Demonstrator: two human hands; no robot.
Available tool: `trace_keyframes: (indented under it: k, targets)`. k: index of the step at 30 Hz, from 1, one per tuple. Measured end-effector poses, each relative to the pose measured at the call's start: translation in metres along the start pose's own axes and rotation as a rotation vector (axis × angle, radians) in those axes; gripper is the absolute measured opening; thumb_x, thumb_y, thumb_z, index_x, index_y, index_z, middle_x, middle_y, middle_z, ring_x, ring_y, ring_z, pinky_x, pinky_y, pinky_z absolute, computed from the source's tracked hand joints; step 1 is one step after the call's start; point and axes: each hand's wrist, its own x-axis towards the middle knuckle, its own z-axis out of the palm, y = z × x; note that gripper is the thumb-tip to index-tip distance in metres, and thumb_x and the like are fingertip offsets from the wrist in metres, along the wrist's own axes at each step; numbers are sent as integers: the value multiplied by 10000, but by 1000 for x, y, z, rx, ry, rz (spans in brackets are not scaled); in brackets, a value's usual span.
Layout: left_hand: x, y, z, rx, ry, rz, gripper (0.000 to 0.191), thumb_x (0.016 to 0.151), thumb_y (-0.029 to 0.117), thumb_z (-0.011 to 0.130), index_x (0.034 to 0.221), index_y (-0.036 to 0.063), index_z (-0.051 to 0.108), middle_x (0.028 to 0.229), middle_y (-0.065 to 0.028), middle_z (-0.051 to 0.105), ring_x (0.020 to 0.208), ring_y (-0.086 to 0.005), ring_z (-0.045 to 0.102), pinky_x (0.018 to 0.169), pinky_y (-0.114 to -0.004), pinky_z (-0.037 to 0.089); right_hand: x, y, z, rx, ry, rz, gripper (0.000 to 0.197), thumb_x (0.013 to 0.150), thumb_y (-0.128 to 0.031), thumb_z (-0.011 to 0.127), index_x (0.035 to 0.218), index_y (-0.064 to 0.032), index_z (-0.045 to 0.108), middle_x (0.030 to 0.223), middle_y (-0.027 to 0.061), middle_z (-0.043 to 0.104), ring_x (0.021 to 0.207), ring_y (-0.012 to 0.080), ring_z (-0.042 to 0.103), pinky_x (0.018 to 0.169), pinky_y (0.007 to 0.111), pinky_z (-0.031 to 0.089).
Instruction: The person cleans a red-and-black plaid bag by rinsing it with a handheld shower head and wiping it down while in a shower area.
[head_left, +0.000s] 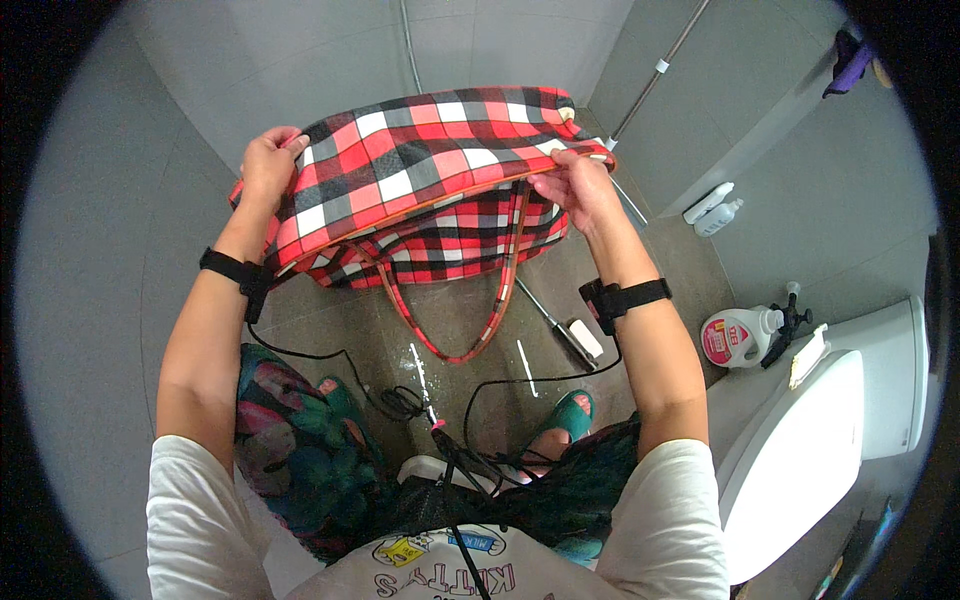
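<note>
A large bag (420, 161) in red, black and white checked fabric is stretched between my two hands above the wet floor. My left hand (270, 166) grips its upper left edge, thumb on top of the cloth. At the right end, my right hand (574, 184) pinches the orange-piped rim, its fingers curled beneath. From the near side a looped checked strap (457, 356) hangs down towards the tiles. Below the rim the lower body of the bag (465, 240) shows the same check. The bag's inside is hidden.
A white toilet (802, 450) stands at the right, with a detergent bottle (735, 337) beside it. Two white bottles (712, 210) are by the wall. A metal pole (660, 67) leans in the back corner. A dark-handled rod (570, 341) lies on the wet tiled floor (480, 405). Black cables trail from my wrists.
</note>
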Motion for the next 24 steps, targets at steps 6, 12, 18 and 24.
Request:
trace_keyframes:
  k: [6,12,18,24]
  targets:
    - [-1,-1,-40,-285,76,72,261,844,183,710,1019,-9,684,754,-5,655,553,-79,518,515,-260,413,-28,-32,45,-50,-23,-89,219,923,-107,505,1011,83,570,899,177,679,708,221,692,567,262,591]
    - [-7,5,-55,-192,185,157,266,841,181,707,1023,-12,689,851,-43,694,726,-95,586,672,-244,464,-41,-54,56,-110,-17,-155,217,921,-117,520,1018,67,579,896,158,687,707,210,691,575,254,579]
    - [-31,24,-35,-283,197,140,258,843,155,702,1022,-29,682,893,-48,688,776,-103,592,723,-240,468,-24,-37,20,-152,-69,-405,210,910,-170,571,864,14,661,816,79,688,656,119,613,639,257,479]
    - [-43,13,12,-487,112,51,240,868,76,667,1070,-48,630,928,-63,654,789,-130,610,716,-255,493,-9,-7,-11,-134,-54,-524,229,894,-207,607,837,12,645,768,36,644,660,106,555,631,277,442]
